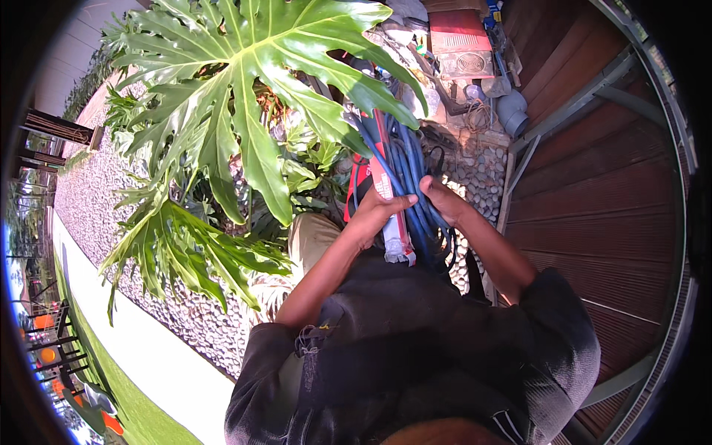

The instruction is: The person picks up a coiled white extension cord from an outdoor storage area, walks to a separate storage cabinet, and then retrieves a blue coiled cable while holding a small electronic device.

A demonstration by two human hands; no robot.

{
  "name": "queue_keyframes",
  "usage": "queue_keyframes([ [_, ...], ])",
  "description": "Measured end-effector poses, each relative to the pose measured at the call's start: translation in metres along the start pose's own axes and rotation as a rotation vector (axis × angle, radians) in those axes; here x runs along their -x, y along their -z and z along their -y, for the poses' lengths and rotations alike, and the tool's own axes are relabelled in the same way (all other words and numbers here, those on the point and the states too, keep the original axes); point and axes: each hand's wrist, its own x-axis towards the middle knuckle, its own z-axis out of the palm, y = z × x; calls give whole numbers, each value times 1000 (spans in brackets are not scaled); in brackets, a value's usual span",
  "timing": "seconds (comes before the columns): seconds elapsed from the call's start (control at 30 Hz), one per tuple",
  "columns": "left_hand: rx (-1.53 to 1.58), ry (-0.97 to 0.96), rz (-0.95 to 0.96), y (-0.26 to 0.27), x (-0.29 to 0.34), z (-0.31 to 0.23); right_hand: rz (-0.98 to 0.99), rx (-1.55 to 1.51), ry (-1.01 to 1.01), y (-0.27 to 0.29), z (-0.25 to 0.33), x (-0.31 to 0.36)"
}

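In front of my body, a coil of blue cable or hose (pixel 405 159) hangs in several long loops between my hands. My left hand (pixel 376 213) is closed around the coil's left side, with its thumb pointing right across the loops. A long, narrow red-and-white package (pixel 395 236) with a clear plastic end lies against the coil, under that same hand. Along the coil's right edge, my right hand (pixel 443 200) is closed on the loops, thumb up; its fingers are mostly hidden behind them. A red-and-black item (pixel 357 182) shows just left of the package, partly covered.
Large green leaves (pixel 245 67) spread over the left and reach the coil's top. A dark wooden wall (pixel 593 200) with metal framing stands close on the right. Ahead lie a red box (pixel 461 44), a grey pipe fitting (pixel 512 111) and clutter. Pebbles (pixel 478 182) cover the ground.
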Motion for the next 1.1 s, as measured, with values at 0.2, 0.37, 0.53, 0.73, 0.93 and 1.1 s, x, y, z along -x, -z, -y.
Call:
queue_keyframes([
  [0.2, -868, -116, -54, 18, 10, 2, -154, -250, -120, -24, -26, 1],
  [0.37, -1559, -164, -168, 3, 54, -39, -82, -358, 223, -56, -40, -3],
  [0.53, -1891, -196, -154, -6, 83, -62, 16, -558, 386, -102, -66, -19],
  [0.73, -2058, -622, -350, 14, 85, -50, 12, -472, 415, -104, -83, -48],
  [0.93, -1765, -321, -304, 22, 73, -46, -42, -464, 353, -116, -58, -50],
  [1.1, -1627, -142, -255, 3, 105, -78, -54, -584, 60, -114, -40, -27],
])
